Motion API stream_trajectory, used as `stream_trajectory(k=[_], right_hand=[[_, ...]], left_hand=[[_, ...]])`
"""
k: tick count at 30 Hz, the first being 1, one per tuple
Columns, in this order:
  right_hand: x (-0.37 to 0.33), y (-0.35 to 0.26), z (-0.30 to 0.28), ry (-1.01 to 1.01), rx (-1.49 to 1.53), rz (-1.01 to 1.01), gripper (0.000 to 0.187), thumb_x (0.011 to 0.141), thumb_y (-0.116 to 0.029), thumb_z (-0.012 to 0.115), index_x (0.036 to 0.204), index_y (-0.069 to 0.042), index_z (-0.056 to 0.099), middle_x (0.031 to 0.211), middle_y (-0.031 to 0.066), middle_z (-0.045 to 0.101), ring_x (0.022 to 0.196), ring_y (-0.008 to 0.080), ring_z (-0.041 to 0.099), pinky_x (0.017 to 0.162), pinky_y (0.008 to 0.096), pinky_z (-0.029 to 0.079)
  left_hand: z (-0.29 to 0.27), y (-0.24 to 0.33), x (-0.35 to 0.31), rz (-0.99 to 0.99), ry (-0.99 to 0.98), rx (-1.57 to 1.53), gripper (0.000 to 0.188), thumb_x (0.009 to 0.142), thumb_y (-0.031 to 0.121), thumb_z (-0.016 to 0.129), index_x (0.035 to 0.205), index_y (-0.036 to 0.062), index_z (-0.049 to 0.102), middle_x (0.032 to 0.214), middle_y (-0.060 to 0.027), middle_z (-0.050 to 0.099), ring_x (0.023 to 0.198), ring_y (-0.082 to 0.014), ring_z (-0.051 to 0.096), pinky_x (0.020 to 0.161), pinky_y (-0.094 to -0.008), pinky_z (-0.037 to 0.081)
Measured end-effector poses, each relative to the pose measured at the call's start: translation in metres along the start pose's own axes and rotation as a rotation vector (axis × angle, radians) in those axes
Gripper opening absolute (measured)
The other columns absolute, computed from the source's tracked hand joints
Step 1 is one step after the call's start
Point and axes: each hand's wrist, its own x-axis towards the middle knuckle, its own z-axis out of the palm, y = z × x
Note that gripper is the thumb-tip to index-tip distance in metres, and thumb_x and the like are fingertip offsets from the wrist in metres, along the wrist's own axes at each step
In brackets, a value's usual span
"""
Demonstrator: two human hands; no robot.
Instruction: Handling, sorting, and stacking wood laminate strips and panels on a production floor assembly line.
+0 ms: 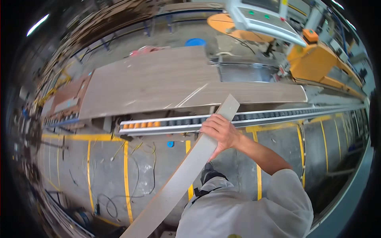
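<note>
My right hand [220, 131] is closed around a long, narrow light-grey board [178, 182] near its far end, fingers over the upper face. The board runs slantwise from the worktable's edge down to the lower left, where the picture cuts it off. Its far tip overlaps the front edge of a brown panel surface [147, 75] in this view; whether they touch I cannot tell. Just beyond my hand lies a roller rail [178, 123] with orange and black rollers. My left hand is not in view.
A control console [262, 20] and a yellow machine housing [313, 63] stand at the far right. Stacked boards [107, 23] lie on a rack at the back left. Cables [137, 174] and a small blue round object [170, 144] lie on the yellow-striped floor.
</note>
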Motion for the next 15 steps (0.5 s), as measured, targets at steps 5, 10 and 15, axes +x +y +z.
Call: stream_trajectory(k=[5,10,15], right_hand=[[-0.051,0.048,-0.041,0.006,-0.063,0.181,0.081,0.05,-0.063,0.074,0.098,0.0,0.058,0.097,0.0116,0.058,0.088,0.0296,0.056,0.083,0.0418,0.045],[-0.083,0.066,-0.089,-0.073,-0.262,0.377,0.092,0.046,-0.063,0.077,0.109,0.002,0.055,0.107,0.015,0.058,0.098,0.0337,0.056,0.09,0.0456,0.043],[-0.109,0.07,-0.093,0.041,-0.38,0.702,0.122,0.043,-0.064,0.078,0.133,0.006,0.034,0.13,0.0223,0.044,0.119,0.0388,0.044,0.102,0.0487,0.033]], left_hand=[[0.123,-0.047,-0.008,-0.332,-0.031,-0.179,0.035,0.083,0.023,0.061,0.106,-0.0034,0.059,0.098,-0.0175,0.062,0.091,-0.0327,0.058,0.082,-0.0516,0.046],[0.179,-0.155,0.026,-0.748,-0.513,-0.419,0.04,0.09,0.02,0.056,0.123,-0.0027,0.051,0.116,-0.0107,0.059,0.109,-0.0217,0.055,0.099,-0.0391,0.042],[0.293,-0.204,-0.016,-0.906,-0.66,-0.419,0.033,0.092,0.015,0.054,0.119,-0.0029,0.054,0.115,-0.011,0.06,0.106,-0.0199,0.056,0.098,-0.034,0.043]])
